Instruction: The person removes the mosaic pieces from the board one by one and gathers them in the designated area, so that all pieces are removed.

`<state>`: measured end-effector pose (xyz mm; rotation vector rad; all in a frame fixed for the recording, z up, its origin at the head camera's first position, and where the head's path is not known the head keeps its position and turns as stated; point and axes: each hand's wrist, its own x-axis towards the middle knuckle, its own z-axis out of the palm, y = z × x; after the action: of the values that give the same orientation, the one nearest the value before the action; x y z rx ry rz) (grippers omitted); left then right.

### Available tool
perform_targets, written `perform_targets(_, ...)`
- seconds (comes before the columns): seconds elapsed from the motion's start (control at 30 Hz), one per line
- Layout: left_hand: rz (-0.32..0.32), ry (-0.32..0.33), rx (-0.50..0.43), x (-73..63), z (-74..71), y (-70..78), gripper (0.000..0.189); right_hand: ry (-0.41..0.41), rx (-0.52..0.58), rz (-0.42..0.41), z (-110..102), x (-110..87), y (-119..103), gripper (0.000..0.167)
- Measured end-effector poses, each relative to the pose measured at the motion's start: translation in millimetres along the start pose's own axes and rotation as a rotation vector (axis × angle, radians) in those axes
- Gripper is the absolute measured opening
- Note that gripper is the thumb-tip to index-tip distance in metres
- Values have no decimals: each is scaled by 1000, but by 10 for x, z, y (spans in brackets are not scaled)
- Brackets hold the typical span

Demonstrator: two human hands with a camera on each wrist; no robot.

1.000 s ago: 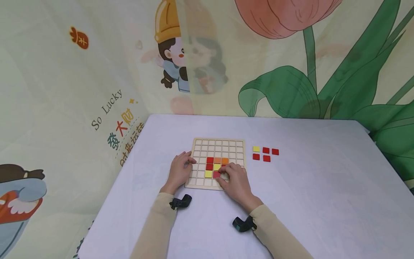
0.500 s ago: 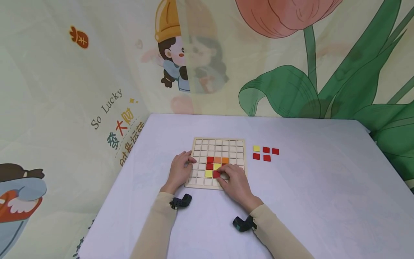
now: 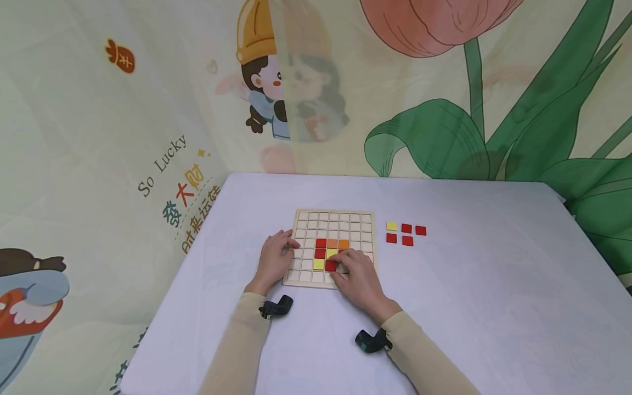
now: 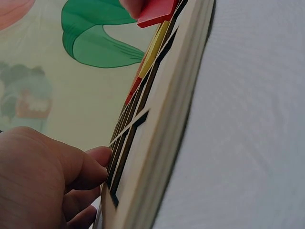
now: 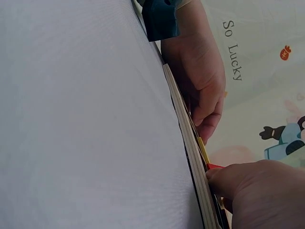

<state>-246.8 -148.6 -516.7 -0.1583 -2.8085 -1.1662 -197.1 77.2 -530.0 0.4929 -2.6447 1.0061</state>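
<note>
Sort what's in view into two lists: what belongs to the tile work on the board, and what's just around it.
Part of the job:
grid board
left hand, touching its edge
right hand, pinching a red tile
coloured tiles on the board
probably the loose yellow tile and four loose red tiles alongside

Just around:
two wrist cameras
white-covered table
printed backdrop

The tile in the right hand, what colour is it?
The tile is red, clearest from the left wrist.
</note>
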Motion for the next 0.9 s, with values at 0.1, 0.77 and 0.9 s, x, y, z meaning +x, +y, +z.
perform_targets(0.1,4,-1,1,1,3,-4,18,-15,6,7,-5,-1,-1,29)
perform_targets(0.77,-7,-1,1,5,5,-6,18,16,49,6,8,-16,21,32)
perform_targets(0.9,-3,-2,4,3,5,-6,18,25,103,31,-8,-28,23,33)
